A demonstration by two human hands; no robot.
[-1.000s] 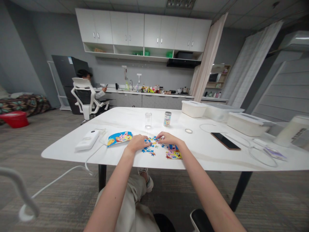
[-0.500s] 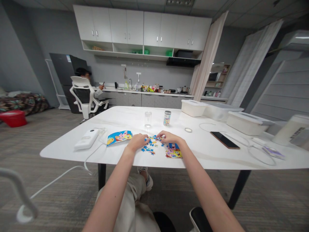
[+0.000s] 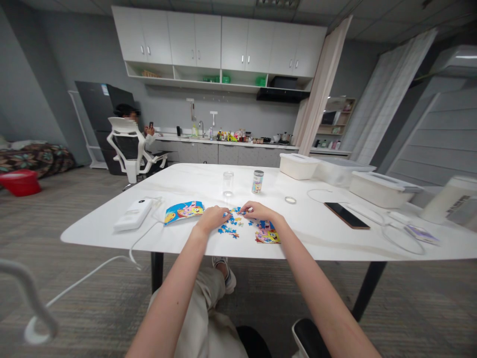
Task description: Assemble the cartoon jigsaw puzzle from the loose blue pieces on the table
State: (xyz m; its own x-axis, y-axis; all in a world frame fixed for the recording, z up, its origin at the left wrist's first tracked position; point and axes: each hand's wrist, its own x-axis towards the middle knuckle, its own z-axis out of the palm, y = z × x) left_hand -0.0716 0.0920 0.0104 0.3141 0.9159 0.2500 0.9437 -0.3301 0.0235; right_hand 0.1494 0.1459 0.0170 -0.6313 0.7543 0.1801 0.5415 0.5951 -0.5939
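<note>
On the near side, a printed picture [image 3: 266, 235] is partly covered by the right forearm [image 3: 298, 258]. Leftward, loose puzzle pieces [image 3: 235, 219] are flanked by the left hand [image 3: 214, 217] and right hand [image 3: 260, 211], fingers bent; whether any is pinched cannot be told.

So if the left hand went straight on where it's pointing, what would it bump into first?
The left hand would probably meet the loose puzzle pieces first: they lie right by its fingertips, with the right hand beyond them. The left hand may touch some already; that's too small to tell.
</note>
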